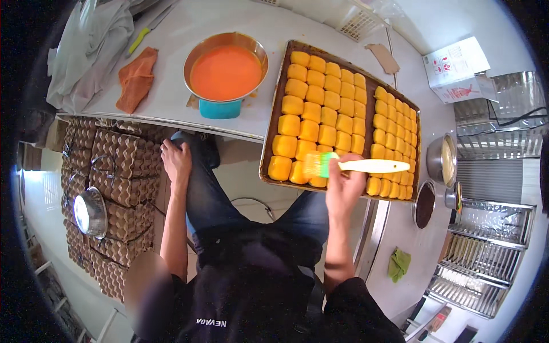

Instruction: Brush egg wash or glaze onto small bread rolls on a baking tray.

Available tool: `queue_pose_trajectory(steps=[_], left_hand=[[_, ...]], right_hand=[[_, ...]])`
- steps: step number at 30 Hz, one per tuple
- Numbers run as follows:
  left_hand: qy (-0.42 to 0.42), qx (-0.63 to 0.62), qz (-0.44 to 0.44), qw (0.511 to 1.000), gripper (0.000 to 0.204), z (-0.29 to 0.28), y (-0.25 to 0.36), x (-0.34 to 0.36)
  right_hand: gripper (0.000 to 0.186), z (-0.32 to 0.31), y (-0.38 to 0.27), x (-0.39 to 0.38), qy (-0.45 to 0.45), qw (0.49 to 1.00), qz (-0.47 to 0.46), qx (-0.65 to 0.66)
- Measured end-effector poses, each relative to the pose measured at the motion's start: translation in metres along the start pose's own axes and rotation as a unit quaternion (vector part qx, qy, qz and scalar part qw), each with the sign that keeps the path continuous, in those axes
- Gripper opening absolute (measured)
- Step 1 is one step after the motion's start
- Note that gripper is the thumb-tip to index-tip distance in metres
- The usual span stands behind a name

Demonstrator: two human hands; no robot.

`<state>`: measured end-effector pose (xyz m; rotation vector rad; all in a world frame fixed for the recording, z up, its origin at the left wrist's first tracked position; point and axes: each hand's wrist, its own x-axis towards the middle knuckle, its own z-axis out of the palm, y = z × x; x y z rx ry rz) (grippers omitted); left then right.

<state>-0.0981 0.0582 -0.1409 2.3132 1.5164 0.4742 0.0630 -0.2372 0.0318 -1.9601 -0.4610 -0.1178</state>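
My right hand (346, 182) is closed around a pastry brush (377, 166) with a pale handle and a green collar. Its bristles touch the front row of glossy yellow buns (309, 130), set in two blocks on a dark baking tray (370, 123). The tray's near corner juts past the table edge. Down at the left, my left hand (176, 159) rests on my knee, fingers lying loosely and holding nothing. Left of the tray, a steel bowl of orange liquid (226, 71) sits tilted on a teal support (220, 108).
Left on the table lie an orange cloth (136, 80), a yellow-handled knife (139, 40) and grey plastic sheeting (94, 51). Stacked egg trays (128, 177) carry a metal bowl (91, 212). At right are bowls (441, 160), a green cloth (399, 264), a carton (457, 68) and metal racks (486, 251).
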Motion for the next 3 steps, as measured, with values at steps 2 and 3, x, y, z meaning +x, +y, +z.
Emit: queue_pose_trajectory(steps=[2,3], left_hand=[[0.005,-0.001,0.001,1.000,0.048,0.001,0.001,0.000],[0.012,-0.002,0.001,1.000,0.043,0.000,0.001,-0.001]], right_hand=[[0.022,0.000,0.005,-0.002,-0.030,0.999,-0.003,0.022],[0.026,-0.003,0.015,-0.001,-0.043,0.996,-0.036,-0.076]])
